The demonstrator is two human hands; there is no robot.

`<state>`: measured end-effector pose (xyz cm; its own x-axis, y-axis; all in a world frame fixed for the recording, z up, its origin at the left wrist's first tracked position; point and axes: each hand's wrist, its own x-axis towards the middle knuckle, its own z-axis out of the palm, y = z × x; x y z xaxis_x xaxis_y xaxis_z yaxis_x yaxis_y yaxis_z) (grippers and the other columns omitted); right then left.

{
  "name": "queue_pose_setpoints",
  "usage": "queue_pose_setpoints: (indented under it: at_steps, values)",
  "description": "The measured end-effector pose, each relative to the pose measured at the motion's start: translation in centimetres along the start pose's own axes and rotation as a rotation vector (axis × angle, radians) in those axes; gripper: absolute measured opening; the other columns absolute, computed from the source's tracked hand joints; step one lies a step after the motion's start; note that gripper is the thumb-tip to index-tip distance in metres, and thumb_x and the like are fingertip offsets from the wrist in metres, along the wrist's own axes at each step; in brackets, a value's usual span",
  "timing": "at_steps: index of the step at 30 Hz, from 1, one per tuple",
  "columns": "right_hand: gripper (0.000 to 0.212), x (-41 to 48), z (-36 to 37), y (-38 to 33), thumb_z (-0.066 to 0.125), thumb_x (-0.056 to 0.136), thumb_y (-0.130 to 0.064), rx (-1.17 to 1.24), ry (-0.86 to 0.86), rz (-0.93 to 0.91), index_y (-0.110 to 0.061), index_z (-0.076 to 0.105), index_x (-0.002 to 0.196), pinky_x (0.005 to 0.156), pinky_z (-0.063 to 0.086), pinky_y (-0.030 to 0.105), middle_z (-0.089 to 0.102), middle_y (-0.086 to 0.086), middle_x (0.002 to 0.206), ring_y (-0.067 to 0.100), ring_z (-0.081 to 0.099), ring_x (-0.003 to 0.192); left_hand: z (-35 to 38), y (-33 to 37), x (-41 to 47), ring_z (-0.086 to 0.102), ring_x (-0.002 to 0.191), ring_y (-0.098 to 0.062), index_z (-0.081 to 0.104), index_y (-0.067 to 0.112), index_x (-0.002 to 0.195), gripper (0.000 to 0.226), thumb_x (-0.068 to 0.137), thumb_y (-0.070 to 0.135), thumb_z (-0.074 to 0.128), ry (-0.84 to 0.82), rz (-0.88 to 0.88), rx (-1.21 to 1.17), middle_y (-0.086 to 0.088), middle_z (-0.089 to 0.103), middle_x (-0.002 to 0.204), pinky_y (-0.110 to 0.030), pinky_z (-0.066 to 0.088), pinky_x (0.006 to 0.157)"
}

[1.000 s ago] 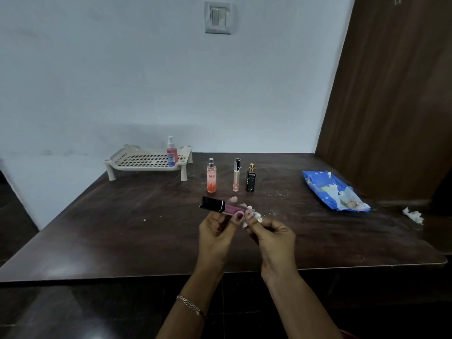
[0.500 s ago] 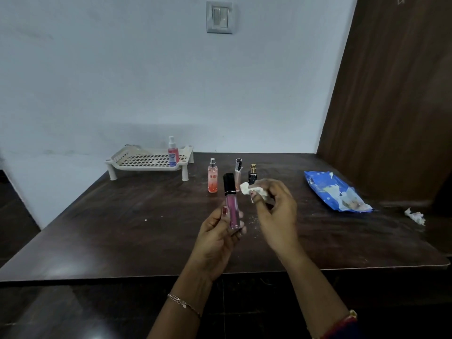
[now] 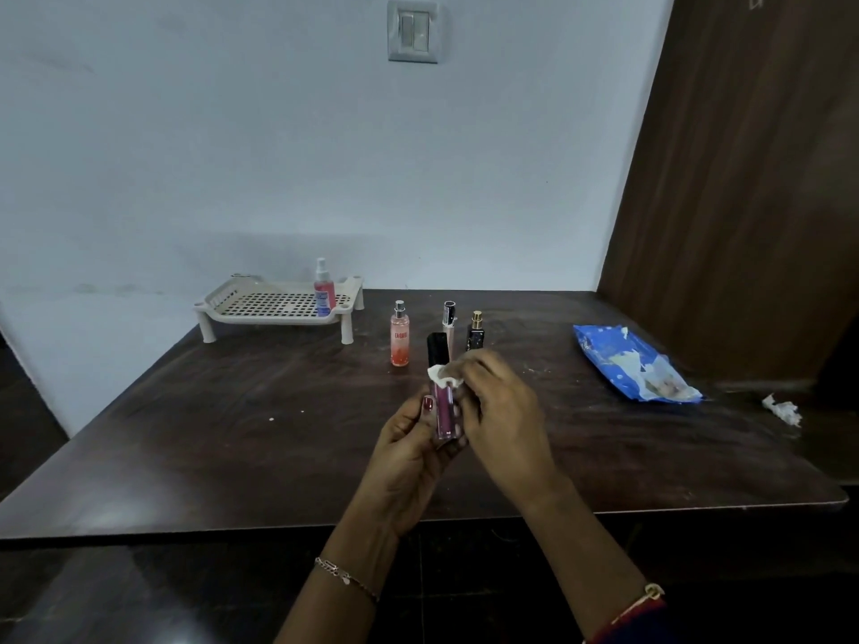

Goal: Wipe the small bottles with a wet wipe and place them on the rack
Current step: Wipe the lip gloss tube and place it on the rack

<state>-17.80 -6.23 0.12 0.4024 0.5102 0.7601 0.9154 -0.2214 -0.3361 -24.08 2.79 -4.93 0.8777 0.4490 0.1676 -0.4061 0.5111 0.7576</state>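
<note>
My left hand [image 3: 411,450] holds a slim pink tube with a black cap [image 3: 443,406] upright above the table's middle. My right hand [image 3: 499,411] pinches a small white wet wipe [image 3: 444,375] against the tube just below its cap. Behind them stand an orange spray bottle [image 3: 399,334], a thin peach tube with a black cap [image 3: 448,325] and a small black bottle with a gold top [image 3: 476,333]. The cream perforated rack [image 3: 260,313] sits at the back left, with a red spray bottle [image 3: 324,289] standing on its right end.
A blue wet-wipe pack [image 3: 632,362] lies open at the right of the dark wooden table [image 3: 232,425]. A crumpled white wipe [image 3: 783,409] lies near the right edge. A brown wooden door [image 3: 753,178] stands at the right, a white wall behind.
The pink tube went from lying sideways to standing upright in my left hand. My right hand lifted off with the wipe, then came back onto the tube below the cap.
</note>
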Motion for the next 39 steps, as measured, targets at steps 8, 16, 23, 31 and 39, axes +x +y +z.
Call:
queue_pose_setpoints:
  at_steps: [8,16,23,31,39]
  values:
    - [0.016,-0.4,-1.0,3.3,0.062,0.08,0.005,-0.125,0.043,0.181,-0.008,0.064,0.089,0.069,0.04,0.018,0.06,0.003,0.095,0.016,0.058,0.078,0.0,0.6,0.2,0.06,0.062,-0.012,0.072,0.014,0.093,0.022,0.085,0.02,0.053,0.015,-0.012,-0.006,-0.007,0.066,0.081,-0.025,0.054,0.062]
    - [0.027,0.7,-0.7,0.4,0.06,0.084,-0.005,0.002,0.002,0.025,-0.025,0.068,0.102,0.078,0.038,0.012,0.06,-0.009,0.105,0.004,0.056,0.092,0.4,-0.3,-0.1,0.055,0.074,-0.017,0.069,0.01,0.098,0.022,0.087,0.016,0.051,-0.021,-0.003,-0.009,-0.012,0.06,0.09,-0.028,0.052,0.068]
    - [0.022,-0.6,0.1,0.5,0.063,0.084,-0.008,-0.054,0.005,0.014,-0.017,0.069,0.103,0.072,0.051,0.02,0.062,-0.006,0.101,0.007,0.061,0.083,0.1,-0.7,-0.6,0.055,0.087,-0.023,0.069,0.012,0.105,0.026,0.087,0.014,0.049,-0.052,0.003,-0.028,-0.014,0.061,0.099,-0.033,0.051,0.077]
    - [0.017,-1.4,0.5,-0.1,0.064,0.084,-0.009,-0.112,0.016,0.092,-0.015,0.069,0.099,0.067,0.046,0.018,0.064,-0.002,0.099,0.014,0.065,0.079,0.0,-2.3,-0.8,0.065,0.102,-0.019,0.065,0.013,0.117,0.031,0.094,0.012,0.045,-0.002,0.006,-0.083,-0.011,0.067,0.115,-0.031,0.055,0.081]
    - [0.019,-2.2,1.2,0.0,0.062,0.084,-0.005,0.006,0.145,0.137,-0.014,0.068,0.1,0.074,0.043,0.011,0.062,-0.004,0.099,0.008,0.062,0.082,0.2,-2.2,-0.9,0.064,0.106,-0.018,0.064,0.014,0.119,0.032,0.094,0.014,0.043,-0.04,0.002,-0.076,-0.01,0.066,0.119,-0.03,0.054,0.085]
